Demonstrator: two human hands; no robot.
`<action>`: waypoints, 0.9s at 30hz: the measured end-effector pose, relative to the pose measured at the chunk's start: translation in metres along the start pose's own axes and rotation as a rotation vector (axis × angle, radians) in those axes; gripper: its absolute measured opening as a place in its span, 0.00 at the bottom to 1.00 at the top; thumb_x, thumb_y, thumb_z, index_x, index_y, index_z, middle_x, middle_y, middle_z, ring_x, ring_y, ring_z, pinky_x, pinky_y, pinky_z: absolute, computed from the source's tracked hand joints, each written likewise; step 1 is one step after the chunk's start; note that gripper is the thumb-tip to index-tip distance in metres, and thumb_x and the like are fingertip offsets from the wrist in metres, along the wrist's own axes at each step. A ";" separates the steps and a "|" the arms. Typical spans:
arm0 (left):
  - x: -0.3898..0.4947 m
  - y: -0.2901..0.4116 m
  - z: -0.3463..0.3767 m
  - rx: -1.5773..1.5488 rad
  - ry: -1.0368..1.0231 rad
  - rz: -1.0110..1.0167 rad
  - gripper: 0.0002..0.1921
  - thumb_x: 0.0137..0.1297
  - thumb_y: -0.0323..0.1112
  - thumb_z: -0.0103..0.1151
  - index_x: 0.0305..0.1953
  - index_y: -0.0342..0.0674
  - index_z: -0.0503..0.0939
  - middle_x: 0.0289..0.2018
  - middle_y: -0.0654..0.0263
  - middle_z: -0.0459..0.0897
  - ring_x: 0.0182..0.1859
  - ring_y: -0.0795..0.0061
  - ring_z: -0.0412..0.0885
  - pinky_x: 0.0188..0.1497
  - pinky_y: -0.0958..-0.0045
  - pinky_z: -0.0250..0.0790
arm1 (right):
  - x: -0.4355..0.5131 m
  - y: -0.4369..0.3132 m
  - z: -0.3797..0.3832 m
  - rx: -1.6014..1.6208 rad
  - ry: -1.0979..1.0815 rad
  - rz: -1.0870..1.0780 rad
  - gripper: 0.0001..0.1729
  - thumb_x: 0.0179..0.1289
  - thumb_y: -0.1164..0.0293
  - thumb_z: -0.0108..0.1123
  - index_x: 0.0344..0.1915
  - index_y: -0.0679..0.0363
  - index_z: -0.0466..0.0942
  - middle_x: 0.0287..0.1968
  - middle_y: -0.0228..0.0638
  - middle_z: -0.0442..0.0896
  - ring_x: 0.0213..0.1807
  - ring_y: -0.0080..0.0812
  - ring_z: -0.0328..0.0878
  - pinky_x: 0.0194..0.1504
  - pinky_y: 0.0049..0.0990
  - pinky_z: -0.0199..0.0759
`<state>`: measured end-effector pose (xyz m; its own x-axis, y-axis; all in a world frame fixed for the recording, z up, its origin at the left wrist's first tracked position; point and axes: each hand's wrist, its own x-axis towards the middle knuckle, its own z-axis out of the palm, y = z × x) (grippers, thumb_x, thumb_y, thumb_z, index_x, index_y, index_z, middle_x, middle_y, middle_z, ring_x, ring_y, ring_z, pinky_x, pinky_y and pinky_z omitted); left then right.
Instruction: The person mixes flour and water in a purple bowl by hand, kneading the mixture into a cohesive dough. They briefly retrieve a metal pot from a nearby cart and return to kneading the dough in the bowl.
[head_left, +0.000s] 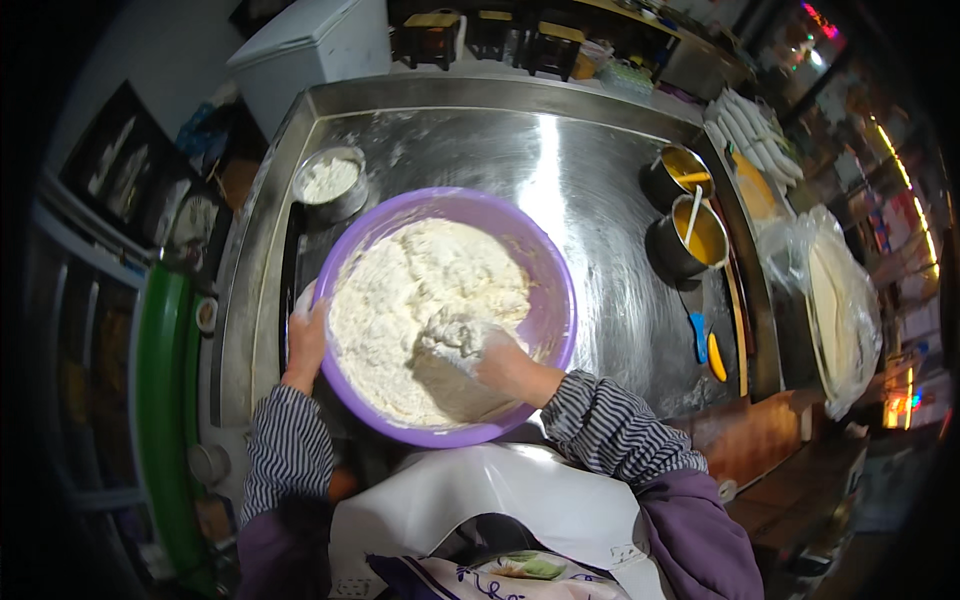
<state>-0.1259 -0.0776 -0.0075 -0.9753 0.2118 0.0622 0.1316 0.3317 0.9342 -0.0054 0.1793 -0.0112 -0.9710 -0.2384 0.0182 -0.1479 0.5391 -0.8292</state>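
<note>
A large purple plastic basin (442, 436) stands at the near side of a stainless steel worktop. Floury, lumpy dough (390, 300) fills much of it. My left hand (306, 337) grips the basin's left rim. My right hand (484, 349) is inside the basin, coated with flour and dough, its fingers curled into the dough; the fingertips are partly hidden by the dough. A round container of flour (330, 180) stands behind the basin on the left.
Two metal pots (690, 236) of yellow liquid with utensils stand at the right. Near them lie a blue-handled tool (698, 337) and a yellow curved object (717, 358). A raised steel edge (495, 91) borders the worktop. Plastic-wrapped pale sheets (829, 300) are beyond its right side.
</note>
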 end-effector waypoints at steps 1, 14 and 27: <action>0.005 0.003 -0.005 0.141 0.013 -0.047 0.20 0.63 0.34 0.43 0.55 0.29 0.64 0.48 0.58 0.73 0.50 0.72 0.69 0.53 0.76 0.59 | 0.002 0.002 -0.001 -0.147 -0.035 0.024 0.15 0.53 0.71 0.55 0.42 0.64 0.72 0.37 0.44 0.77 0.38 0.37 0.74 0.42 0.30 0.67; 0.068 0.098 0.004 1.160 -0.129 0.147 0.24 0.57 0.36 0.52 0.56 0.38 0.64 0.44 0.46 0.72 0.49 0.51 0.69 0.54 0.62 0.59 | -0.001 -0.044 -0.070 -0.194 -0.192 -0.271 0.07 0.42 0.77 0.54 0.25 0.66 0.76 0.31 0.47 0.78 0.38 0.43 0.75 0.40 0.34 0.67; 0.159 0.156 0.348 1.244 -1.217 0.748 0.10 0.51 0.30 0.51 0.37 0.39 0.75 0.36 0.55 0.73 0.42 0.55 0.74 0.42 0.63 0.68 | -0.003 -0.016 -0.042 -0.346 -0.328 -0.339 0.10 0.48 0.72 0.51 0.28 0.59 0.81 0.29 0.35 0.81 0.33 0.35 0.79 0.30 0.31 0.71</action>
<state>-0.1990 0.3279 0.0261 -0.0997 0.8671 -0.4880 0.9883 0.1430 0.0523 -0.0077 0.2055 0.0259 -0.7579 -0.6516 0.0316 -0.5468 0.6081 -0.5755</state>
